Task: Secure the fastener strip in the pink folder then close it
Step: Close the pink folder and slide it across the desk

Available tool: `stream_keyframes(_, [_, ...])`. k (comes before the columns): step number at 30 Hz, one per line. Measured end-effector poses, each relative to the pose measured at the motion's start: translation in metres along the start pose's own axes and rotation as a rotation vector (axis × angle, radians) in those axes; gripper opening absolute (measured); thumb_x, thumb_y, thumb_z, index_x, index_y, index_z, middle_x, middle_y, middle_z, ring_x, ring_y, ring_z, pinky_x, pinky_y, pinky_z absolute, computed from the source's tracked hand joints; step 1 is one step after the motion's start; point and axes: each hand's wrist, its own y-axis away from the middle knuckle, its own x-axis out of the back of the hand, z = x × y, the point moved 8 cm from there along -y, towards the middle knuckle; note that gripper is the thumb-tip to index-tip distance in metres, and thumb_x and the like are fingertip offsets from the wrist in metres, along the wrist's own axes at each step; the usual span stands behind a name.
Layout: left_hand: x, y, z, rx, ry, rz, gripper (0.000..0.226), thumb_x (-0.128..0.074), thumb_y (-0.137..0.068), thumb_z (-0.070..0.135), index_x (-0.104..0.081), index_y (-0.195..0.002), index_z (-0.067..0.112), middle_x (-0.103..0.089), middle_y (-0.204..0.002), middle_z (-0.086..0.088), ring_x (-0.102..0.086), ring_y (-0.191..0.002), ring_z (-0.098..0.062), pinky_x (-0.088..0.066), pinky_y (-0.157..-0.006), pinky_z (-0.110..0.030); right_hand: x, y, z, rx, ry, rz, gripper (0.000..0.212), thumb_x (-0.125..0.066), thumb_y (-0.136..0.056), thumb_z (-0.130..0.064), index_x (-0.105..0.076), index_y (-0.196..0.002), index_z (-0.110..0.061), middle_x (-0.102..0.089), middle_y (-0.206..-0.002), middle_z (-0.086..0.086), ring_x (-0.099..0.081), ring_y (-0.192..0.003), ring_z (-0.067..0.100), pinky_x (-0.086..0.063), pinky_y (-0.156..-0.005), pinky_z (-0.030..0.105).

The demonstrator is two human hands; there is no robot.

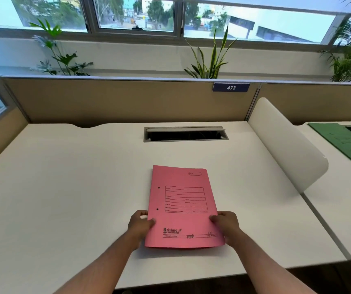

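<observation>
A pink folder (pixel 183 206) lies closed on the white desk (pixel 64 187), printed cover up, with two punched holes near its left edge. My left hand (pixel 140 224) grips the folder's left edge near the bottom, thumb on the cover. My right hand (pixel 225 224) grips the right edge at the same height, thumb on top. The folder's near end is lifted slightly off the desk. The fastener strip is hidden from view.
A cable slot (pixel 185 134) is cut into the desk behind the folder. A white curved divider (pixel 287 143) stands at the right, with a green folder (pixel 344 141) on the neighbouring desk beyond it. A brown partition (pixel 128 100) closes off the back.
</observation>
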Motion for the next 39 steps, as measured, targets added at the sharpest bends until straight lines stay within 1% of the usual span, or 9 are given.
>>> stream_keyframes(3, [0.008,-0.004,0.001,0.005,0.024,0.032,0.023,-0.072,-0.085,0.006,-0.062,-0.099,0.021,-0.073,-0.103,-0.01,-0.072,-0.089,-0.028,-0.059,-0.084,-0.045,-0.008,0.0,-0.005,-0.015,-0.033,-0.013,0.01,-0.072,-0.086,0.0,-0.079,-0.086,-0.006,-0.08,-0.087,0.016,-0.077,-0.084,0.035,-0.064,-0.083,0.049])
stream_keyframes(6, [0.018,-0.007,0.004,-0.003,0.049,0.037,0.017,-0.072,-0.085,0.004,-0.07,-0.097,0.016,-0.076,-0.097,-0.009,-0.073,-0.087,-0.027,-0.059,-0.086,-0.046,-0.018,0.002,-0.013,-0.01,-0.1,-0.049,0.012,-0.07,-0.088,0.004,-0.077,-0.088,-0.005,-0.08,-0.086,0.015,-0.075,-0.076,0.031,-0.061,-0.068,0.036])
stream_keyframes(8, [0.028,-0.008,0.006,-0.009,0.062,0.041,0.014,-0.072,-0.086,0.004,-0.073,-0.097,0.013,-0.077,-0.095,-0.008,-0.073,-0.087,-0.026,-0.059,-0.085,-0.044,-0.028,0.003,-0.019,0.004,-0.131,-0.071,0.011,-0.07,-0.09,0.003,-0.077,-0.089,-0.006,-0.08,-0.086,0.013,-0.074,-0.074,0.029,-0.058,-0.063,0.031])
stream_keyframes(12, [0.057,-0.017,0.016,-0.026,0.079,0.068,0.015,-0.072,-0.087,0.004,-0.073,-0.099,0.012,-0.077,-0.095,-0.009,-0.073,-0.086,-0.027,-0.06,-0.084,-0.044,-0.054,0.0,-0.035,0.028,-0.141,-0.096,0.009,-0.069,-0.094,-0.005,-0.077,-0.091,-0.007,-0.079,-0.089,0.013,-0.072,-0.078,0.03,-0.058,-0.07,0.035])
stream_keyframes(17, [0.096,-0.035,0.033,-0.06,0.084,0.105,0.014,-0.07,-0.088,0.006,-0.073,-0.101,0.011,-0.077,-0.095,-0.009,-0.073,-0.087,-0.027,-0.06,-0.084,-0.045,-0.093,-0.006,-0.072,0.097,-0.099,-0.152,0.009,-0.071,-0.093,-0.007,-0.08,-0.089,-0.008,-0.081,-0.094,0.014,-0.074,-0.087,0.033,-0.062,-0.088,0.048])
stream_keyframes(21, [0.129,-0.054,0.049,-0.076,0.084,0.145,0.014,-0.069,-0.089,0.006,-0.073,-0.102,0.01,-0.076,-0.094,-0.008,-0.072,-0.087,-0.026,-0.06,-0.084,-0.043,-0.125,-0.012,-0.107,0.161,-0.075,-0.163,0.003,-0.077,-0.088,-0.004,-0.08,-0.087,-0.006,-0.081,-0.091,0.016,-0.074,-0.082,0.031,-0.064,-0.083,0.044])
stream_keyframes(27, [0.179,-0.089,0.082,-0.108,0.067,0.199,0.016,-0.071,-0.087,0.006,-0.073,-0.103,0.009,-0.076,-0.095,-0.009,-0.072,-0.087,-0.028,-0.06,-0.084,-0.046,-0.177,-0.031,-0.149,0.208,-0.008,-0.137,0.002,-0.083,-0.082,-0.01,-0.082,-0.084,-0.011,-0.082,-0.085,0.009,-0.078,-0.088,0.033,-0.064,-0.086,0.05])
stream_keyframes(31, [0.212,-0.113,0.104,-0.118,0.041,0.245,0.01,-0.077,-0.083,0.01,-0.076,-0.092,0.015,-0.077,-0.092,-0.007,-0.073,-0.083,-0.027,-0.06,-0.083,-0.046,-0.211,-0.041,-0.174,0.21,0.012,-0.11,0.004,-0.085,-0.08,-0.011,-0.083,-0.082,-0.014,-0.083,-0.084,0.007,-0.078,-0.087,0.031,-0.064,-0.086,0.05])
stream_keyframes(39, [0.259,-0.16,0.142,-0.129,-0.046,0.33,0.009,-0.08,-0.081,0.013,-0.072,-0.079,0.017,-0.075,-0.085,-0.005,-0.07,-0.078,-0.023,-0.057,-0.074,-0.033,-0.274,-0.064,-0.228,0.251,0.086,-0.055,0.004,-0.086,-0.079,-0.015,-0.083,-0.082,-0.014,-0.082,-0.082,0.005,-0.078,-0.085,0.027,-0.064,-0.081,0.041])
